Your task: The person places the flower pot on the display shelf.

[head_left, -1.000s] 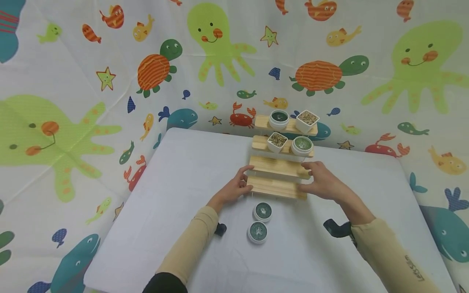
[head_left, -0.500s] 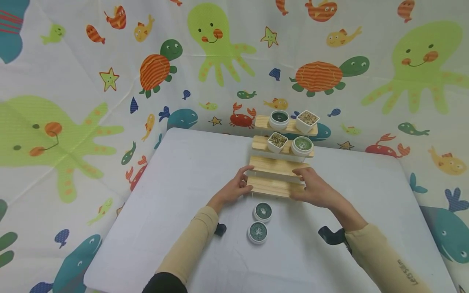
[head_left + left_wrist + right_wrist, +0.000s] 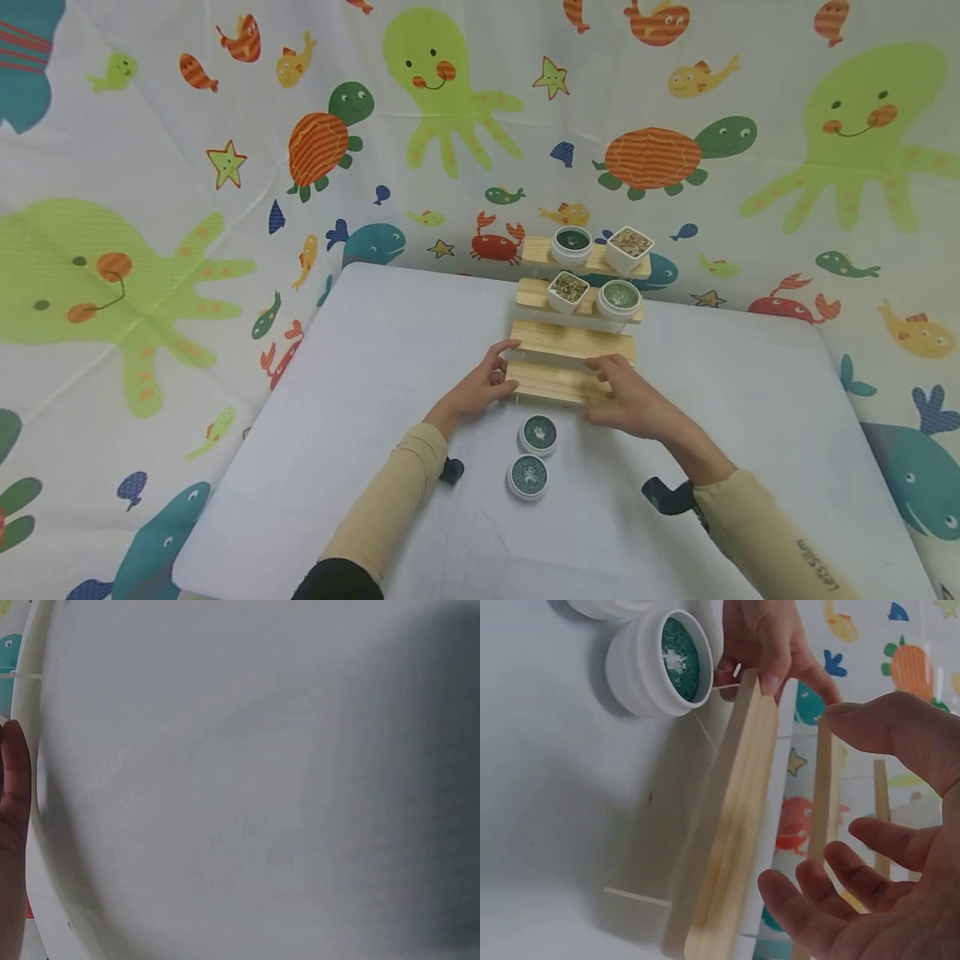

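Observation:
A tiered wooden display stand (image 3: 573, 340) stands on the table, its lower two boards bare. My left hand (image 3: 474, 390) holds its left end, thumb at the lowest board and fingers at the one above. In the right wrist view, that left hand (image 3: 769, 637) touches the board ends. My right hand (image 3: 633, 400) is over the right part of the lower boards, fingers spread and gripping nothing. Two round white jars with dark green contents, a nearer one (image 3: 528, 476) and a farther one (image 3: 539, 432), sit before the stand. Only the left hand's edge (image 3: 15, 787) shows in the left wrist view.
On the top board are a white jar with dark contents (image 3: 572, 243) and a square white bowl of grains (image 3: 630, 247). The second board bears another square bowl (image 3: 567, 290) and a jar of green powder (image 3: 618, 297). A sea-animal cloth (image 3: 465, 192) hangs behind the white table (image 3: 390, 358).
My right hand has shifted left and toward me from the stand's right end, across the lower boards. The left hand stays at the left end; stand and jars have not moved.

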The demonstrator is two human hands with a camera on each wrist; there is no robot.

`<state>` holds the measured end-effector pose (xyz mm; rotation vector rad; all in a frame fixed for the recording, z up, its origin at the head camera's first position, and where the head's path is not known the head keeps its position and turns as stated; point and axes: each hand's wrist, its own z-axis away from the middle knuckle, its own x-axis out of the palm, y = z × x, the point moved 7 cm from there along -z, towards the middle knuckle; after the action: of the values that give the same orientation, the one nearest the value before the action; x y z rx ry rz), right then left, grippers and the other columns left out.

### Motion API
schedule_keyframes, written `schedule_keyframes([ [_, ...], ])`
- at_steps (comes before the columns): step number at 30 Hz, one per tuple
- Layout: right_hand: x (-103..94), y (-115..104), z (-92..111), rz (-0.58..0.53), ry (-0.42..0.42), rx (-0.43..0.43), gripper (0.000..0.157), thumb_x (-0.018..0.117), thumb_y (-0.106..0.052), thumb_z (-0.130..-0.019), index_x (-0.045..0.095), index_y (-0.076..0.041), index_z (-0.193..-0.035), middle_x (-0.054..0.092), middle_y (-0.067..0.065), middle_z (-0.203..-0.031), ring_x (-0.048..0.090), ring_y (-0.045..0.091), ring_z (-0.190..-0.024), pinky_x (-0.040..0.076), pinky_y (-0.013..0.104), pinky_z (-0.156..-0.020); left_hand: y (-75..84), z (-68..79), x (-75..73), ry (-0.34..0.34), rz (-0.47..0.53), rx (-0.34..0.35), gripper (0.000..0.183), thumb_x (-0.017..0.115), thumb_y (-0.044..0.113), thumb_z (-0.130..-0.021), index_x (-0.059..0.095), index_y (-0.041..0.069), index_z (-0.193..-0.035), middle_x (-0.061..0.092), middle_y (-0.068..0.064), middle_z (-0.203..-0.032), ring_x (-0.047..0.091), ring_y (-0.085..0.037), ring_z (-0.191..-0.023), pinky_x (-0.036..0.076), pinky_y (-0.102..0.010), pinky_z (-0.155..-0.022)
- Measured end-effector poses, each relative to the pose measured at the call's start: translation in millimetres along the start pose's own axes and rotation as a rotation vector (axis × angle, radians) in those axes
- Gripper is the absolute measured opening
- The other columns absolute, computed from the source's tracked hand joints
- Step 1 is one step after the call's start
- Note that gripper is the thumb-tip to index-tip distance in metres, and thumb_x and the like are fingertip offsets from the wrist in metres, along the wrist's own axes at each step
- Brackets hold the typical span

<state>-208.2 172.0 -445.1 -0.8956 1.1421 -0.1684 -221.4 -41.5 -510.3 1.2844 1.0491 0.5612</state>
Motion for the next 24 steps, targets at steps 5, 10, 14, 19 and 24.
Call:
schedule_keyframes([
  [5,4.0,-1.1,-0.2,0.001,-0.002,-0.022,0.076,0.079,-0.016,-0.076,0.041,0.006,-0.139,0.040,0.026,-0.132,0.048,0.042,-0.118,0.045,0.053,-0.092,-0.8,-0.2,0.2,0.003,0.002,-0.001,0.067,0.057,0.003,-0.097,0.018,0.012,-0.151,0.048,-0.016,-0.102,0.055,-0.049,-0.078,0.042,-0.024,-0.068],
  [10,10.1,-1.1,0.9,0.002,-0.014,-0.030,0.075,0.077,-0.015,-0.076,0.041,0.005,-0.139,0.041,0.025,-0.131,0.047,0.042,-0.117,0.045,0.053,-0.090,-1.1,-1.3,0.0,0.003,-0.004,0.016,0.066,0.057,0.002,-0.097,0.019,0.011,-0.150,0.048,-0.016,-0.100,0.054,-0.042,-0.073,0.041,-0.024,-0.066],
  [14,15.1,-1.0,1.1,-0.008,-0.020,-0.043,0.075,0.078,-0.017,-0.076,0.042,0.005,-0.138,0.040,0.025,-0.130,0.047,0.040,-0.115,0.044,0.052,-0.089,1.0,-1.0,-0.4,0.009,-0.012,0.020,0.066,0.057,0.001,-0.097,0.019,0.010,-0.150,0.047,-0.015,-0.100,0.052,-0.028,-0.069,0.041,-0.024,-0.065],
  [19,20.5,-0.6,0.8,-0.016,-0.017,-0.049,0.073,0.078,-0.016,-0.076,0.043,0.005,-0.137,0.039,0.023,-0.129,0.046,0.037,-0.112,0.044,0.050,-0.088,2.5,-0.1,-0.8,0.011,-0.024,0.008,0.066,0.057,0.002,-0.097,0.019,0.011,-0.150,0.047,-0.015,-0.101,0.049,-0.018,-0.069,0.041,-0.024,-0.065],
  [24,25.7,-1.3,0.6,-0.017,-0.022,-0.045,0.073,0.079,-0.016,-0.075,0.044,0.005,-0.137,0.042,0.023,-0.128,0.048,0.037,-0.112,0.046,0.051,-0.088,1.9,0.0,-0.8,0.011,-0.020,0.004,0.067,0.057,0.002,-0.097,0.019,0.011,-0.151,0.047,-0.015,-0.101,0.048,-0.016,-0.069,0.041,-0.024,-0.065],
])
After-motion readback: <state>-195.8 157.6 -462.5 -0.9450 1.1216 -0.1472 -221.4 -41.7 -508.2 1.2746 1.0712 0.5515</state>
